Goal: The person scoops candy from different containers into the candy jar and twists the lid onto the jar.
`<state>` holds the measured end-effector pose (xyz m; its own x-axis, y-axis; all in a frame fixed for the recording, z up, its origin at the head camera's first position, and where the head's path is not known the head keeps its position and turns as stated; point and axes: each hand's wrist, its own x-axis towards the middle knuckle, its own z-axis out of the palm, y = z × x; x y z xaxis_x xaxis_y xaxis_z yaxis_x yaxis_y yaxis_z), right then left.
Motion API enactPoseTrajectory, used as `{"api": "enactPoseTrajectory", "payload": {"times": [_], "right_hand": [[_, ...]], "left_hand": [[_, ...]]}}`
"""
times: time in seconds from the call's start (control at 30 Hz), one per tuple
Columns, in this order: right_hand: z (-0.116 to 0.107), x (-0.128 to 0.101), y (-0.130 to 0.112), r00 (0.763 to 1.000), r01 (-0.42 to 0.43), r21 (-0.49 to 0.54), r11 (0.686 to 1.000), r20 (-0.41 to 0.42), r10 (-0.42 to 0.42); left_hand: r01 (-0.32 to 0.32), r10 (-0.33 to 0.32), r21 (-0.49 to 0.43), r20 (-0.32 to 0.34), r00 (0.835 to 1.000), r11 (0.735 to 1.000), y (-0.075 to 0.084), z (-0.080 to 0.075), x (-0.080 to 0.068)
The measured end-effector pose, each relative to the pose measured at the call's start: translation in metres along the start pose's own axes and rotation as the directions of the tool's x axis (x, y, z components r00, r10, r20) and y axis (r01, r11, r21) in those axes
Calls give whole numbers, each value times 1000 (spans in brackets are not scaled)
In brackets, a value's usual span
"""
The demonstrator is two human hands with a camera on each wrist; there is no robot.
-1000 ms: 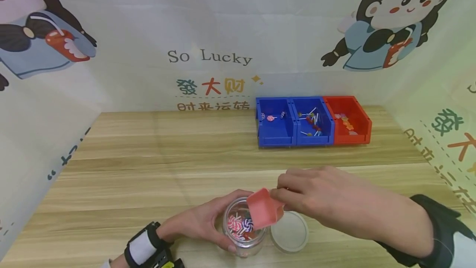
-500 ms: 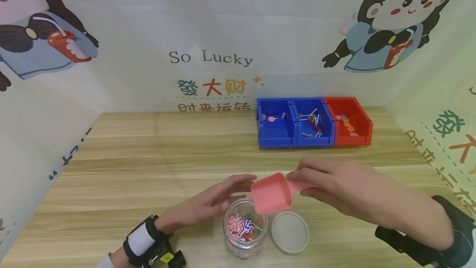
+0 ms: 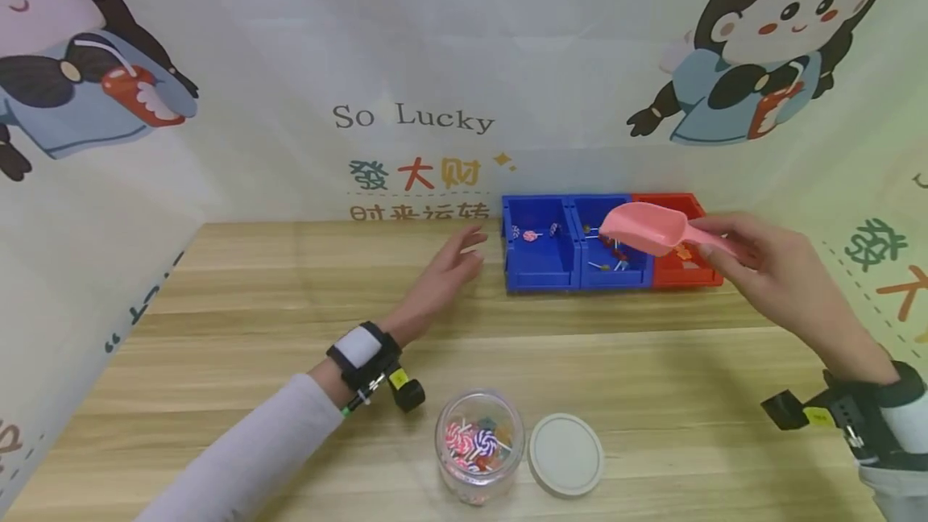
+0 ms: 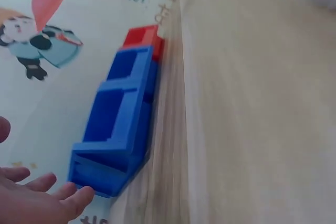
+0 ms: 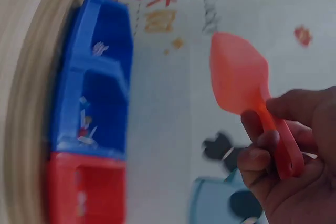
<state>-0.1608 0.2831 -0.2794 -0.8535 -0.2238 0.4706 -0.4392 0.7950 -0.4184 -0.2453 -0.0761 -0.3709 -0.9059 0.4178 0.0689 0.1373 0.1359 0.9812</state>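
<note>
The left hand, fingers extended and slightly apart, has a small gap to the left edge of the blue bins. Nearer, the open candy jar stands just beside the round lid. In the head view, the pink scoop overlaps these bins and the red bin; the right hand clamps its fingers on the handle. Printed cloth bounds the wooden table.

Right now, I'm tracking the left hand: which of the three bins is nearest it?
The left-end blue bin, holding swirl candies; the middle blue bin and red bin sit farther right.
</note>
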Motion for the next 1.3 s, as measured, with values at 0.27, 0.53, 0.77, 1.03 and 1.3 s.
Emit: {"api": "enactPoseTrajectory", "payload": {"times": [0.27, 0.53, 0.77, 1.03, 1.3], "right_hand": [[21, -4, 67, 887, -462, 90, 882, 42, 460], [62, -5, 91, 793, -607, 39, 793, -19, 608], [81, -3, 91, 793, -609, 3, 793, -24, 609], [85, 1, 86, 783, -620, -42, 783, 20, 621], [80, -9, 79, 813, -571, -78, 817, 87, 576]], "left_hand": [[76, -74, 24, -74, 994, 997, -21, 16, 52], [153, -147, 33, -129, 981, 988, -34, 36, 79], [132, -127, 40, -109, 986, 990, -28, 46, 85], [144, -140, 49, -76, 987, 988, -26, 46, 85], [148, -145, 69, -46, 988, 987, -21, 23, 58]]}}
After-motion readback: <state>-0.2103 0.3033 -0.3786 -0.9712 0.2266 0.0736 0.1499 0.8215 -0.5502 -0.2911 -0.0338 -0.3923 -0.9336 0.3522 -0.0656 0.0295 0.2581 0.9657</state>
